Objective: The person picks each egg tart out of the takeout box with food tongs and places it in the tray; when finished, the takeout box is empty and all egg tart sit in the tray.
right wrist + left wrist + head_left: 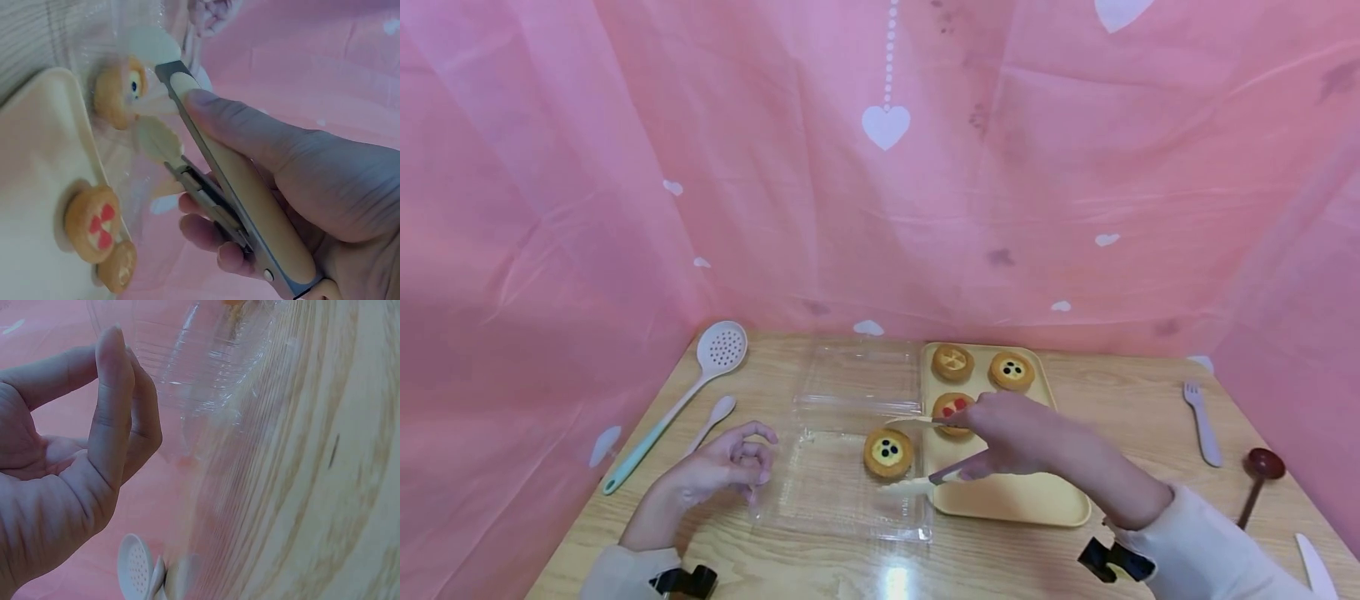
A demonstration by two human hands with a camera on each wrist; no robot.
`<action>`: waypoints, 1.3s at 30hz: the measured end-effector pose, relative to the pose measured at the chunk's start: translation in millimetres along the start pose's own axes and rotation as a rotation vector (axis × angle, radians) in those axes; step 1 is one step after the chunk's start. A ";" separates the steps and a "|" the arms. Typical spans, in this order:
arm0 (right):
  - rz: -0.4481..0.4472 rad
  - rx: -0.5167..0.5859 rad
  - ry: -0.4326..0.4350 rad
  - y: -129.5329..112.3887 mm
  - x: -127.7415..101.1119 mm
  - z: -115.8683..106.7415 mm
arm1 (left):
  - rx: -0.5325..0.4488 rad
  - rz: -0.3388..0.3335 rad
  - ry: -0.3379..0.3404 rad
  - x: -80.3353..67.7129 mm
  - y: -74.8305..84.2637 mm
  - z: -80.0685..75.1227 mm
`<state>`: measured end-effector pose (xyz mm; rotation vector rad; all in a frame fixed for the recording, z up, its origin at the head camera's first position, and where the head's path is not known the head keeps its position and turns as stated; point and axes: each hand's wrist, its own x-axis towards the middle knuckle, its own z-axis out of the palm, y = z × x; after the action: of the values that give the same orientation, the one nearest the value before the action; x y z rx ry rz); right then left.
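Observation:
My right hand (1000, 437) grips cream tongs (908, 485), thumb along the upper arm (231, 175). The tongs' tips stand apart on either side of a blueberry tart (888, 452) that lies in an open clear plastic box (842, 508). To the box's right is a yellow tray (1015, 500) carrying a red-topped tart (953, 407) partly behind my hand, a yellow tart (952, 362) and a dark-dotted tart (1012, 371). My left hand (733, 462) rests on the table by the box's left edge, fingers loosely curled (112, 425), holding nothing.
A white slotted spoon (721, 348) with a mint handle and a small spoon (718, 412) lie at the left. A pale fork (1201, 412), a dark red ladle (1262, 467) and a white knife (1315, 567) lie at the right. Pink cloth walls enclose the wooden table (1120, 392).

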<state>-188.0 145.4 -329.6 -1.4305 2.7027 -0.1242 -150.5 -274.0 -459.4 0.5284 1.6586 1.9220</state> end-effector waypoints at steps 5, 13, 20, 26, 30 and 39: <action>-0.031 0.043 0.014 -2.0 5.4 5.9 | 0.006 -0.006 0.002 0.8 0.7 0.7; -0.019 0.030 0.010 -0.2 8.7 13.9 | -0.001 -0.012 0.006 2.2 1.4 0.3; -0.014 0.062 0.026 4.3 8.6 27.3 | -0.004 -0.007 -0.002 3.4 0.9 0.2; -0.013 0.115 0.056 10.3 7.3 20.9 | -0.001 0.004 -0.009 3.2 0.4 -0.6; -0.020 0.121 0.080 11.9 5.8 12.9 | -0.011 0.010 -0.017 2.2 0.1 -0.9; 0.020 0.107 0.135 19.6 -13.4 0.6 | -0.024 0.008 -0.019 0.5 0.4 -0.3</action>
<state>-196.5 167.4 -331.8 -1.4130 2.7672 -0.3710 -151.1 -273.9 -459.1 0.5423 1.6224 1.9341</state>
